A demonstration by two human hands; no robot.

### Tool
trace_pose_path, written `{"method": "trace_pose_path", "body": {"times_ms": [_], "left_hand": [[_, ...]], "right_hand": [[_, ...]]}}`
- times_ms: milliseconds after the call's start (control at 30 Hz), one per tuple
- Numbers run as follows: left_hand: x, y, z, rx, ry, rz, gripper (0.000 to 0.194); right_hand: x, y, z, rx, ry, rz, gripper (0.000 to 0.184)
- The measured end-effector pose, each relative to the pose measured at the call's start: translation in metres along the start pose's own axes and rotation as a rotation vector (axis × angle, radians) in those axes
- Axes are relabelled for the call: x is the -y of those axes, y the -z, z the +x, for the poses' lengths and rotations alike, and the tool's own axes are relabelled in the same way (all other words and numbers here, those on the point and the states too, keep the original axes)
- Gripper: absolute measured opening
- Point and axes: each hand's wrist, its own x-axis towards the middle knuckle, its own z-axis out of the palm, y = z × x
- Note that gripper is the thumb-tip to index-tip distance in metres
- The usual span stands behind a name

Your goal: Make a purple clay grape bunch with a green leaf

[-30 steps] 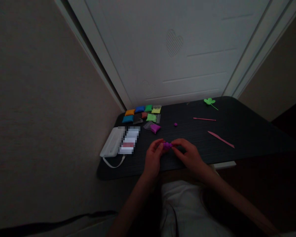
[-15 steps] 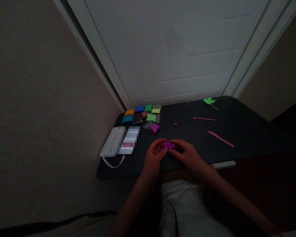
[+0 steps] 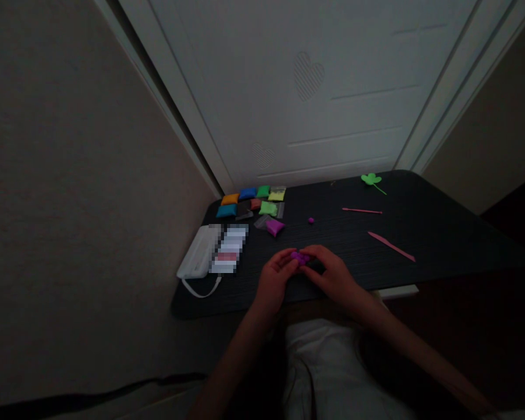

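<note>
A small lumpy piece of purple modelling clay (image 3: 299, 257) is held between both hands above the near edge of the dark table. My left hand (image 3: 278, 273) grips its left side with thumb and fingers. On the other side, the fingertips of my right hand (image 3: 330, 272) pinch the same piece. The fingers partly cover the clay. Beyond the hands, a small purple clay ball (image 3: 311, 220) lies on the table, and a purple clay packet (image 3: 275, 227) rests to its left.
Several coloured clay packets (image 3: 247, 193) lie at the back left. A white power bank (image 3: 200, 252) with a cable sits beside a blurred phone (image 3: 231, 249). Rightward are a pink stick tool (image 3: 361, 210), a pink knife tool (image 3: 391, 246) and a green clover shape (image 3: 371, 179).
The purple clay has turned slightly between my fingers, and its rounded lumps show less. My left fingers have closed in a little around it. Everything else on the table stays put.
</note>
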Motion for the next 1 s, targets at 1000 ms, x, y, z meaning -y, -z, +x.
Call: {"method": "trace_pose_path", "body": {"times_ms": [1000], "left_hand": [[0.0009, 0.0028, -0.0044, 0.04, -0.032, -0.029, 0.04]], "right_hand": [[-0.0021, 0.004, -0.0001, -0.013, -0.118, 0.094, 0.03]]}}
